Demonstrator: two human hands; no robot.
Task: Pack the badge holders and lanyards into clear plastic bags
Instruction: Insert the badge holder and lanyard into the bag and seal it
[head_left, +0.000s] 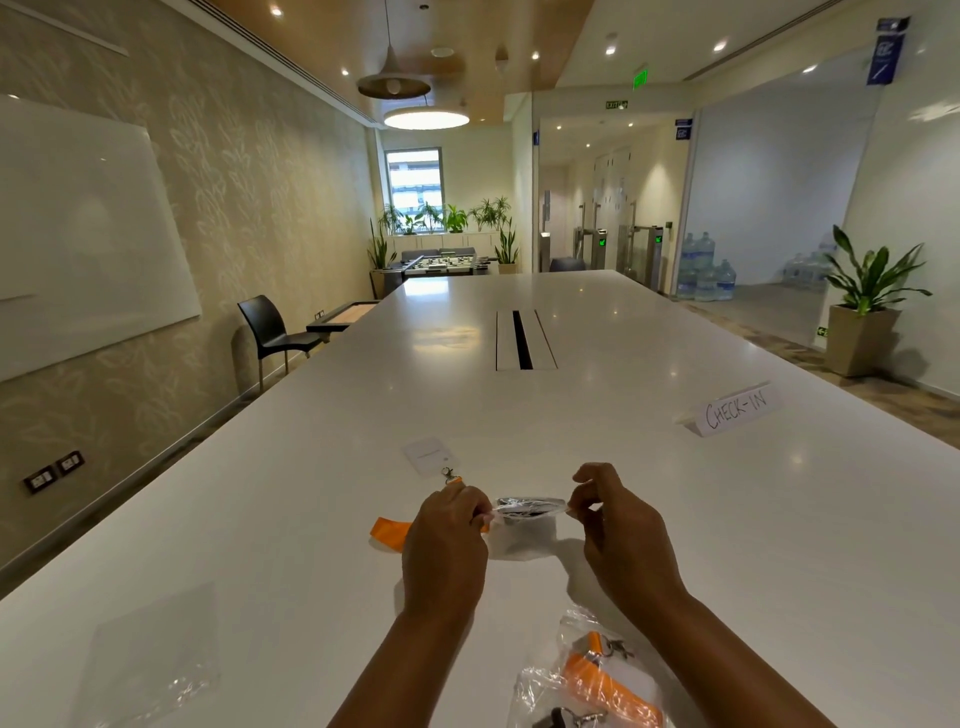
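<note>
Both my hands hold a clear plastic bag (524, 535) just above the white table (675, 519). My left hand (447, 540) pinches the bag's left top edge and my right hand (618, 525) pinches the right top edge. Something dark shows inside the bag's mouth. A badge holder (427, 456) lies flat beyond my left hand, clipped to an orange lanyard (390, 531) that runs under that hand. Near the front edge lies a filled clear bag (587, 675) with an orange lanyard and metal clips inside. Empty clear bags (156, 649) lie at the front left.
A folded paper sign reading CHECK-IN (737, 410) stands at the right of the table. A cable slot (523, 340) sits in the table's middle. A black chair (270, 332) is off the left side and a potted plant (867, 301) off the right.
</note>
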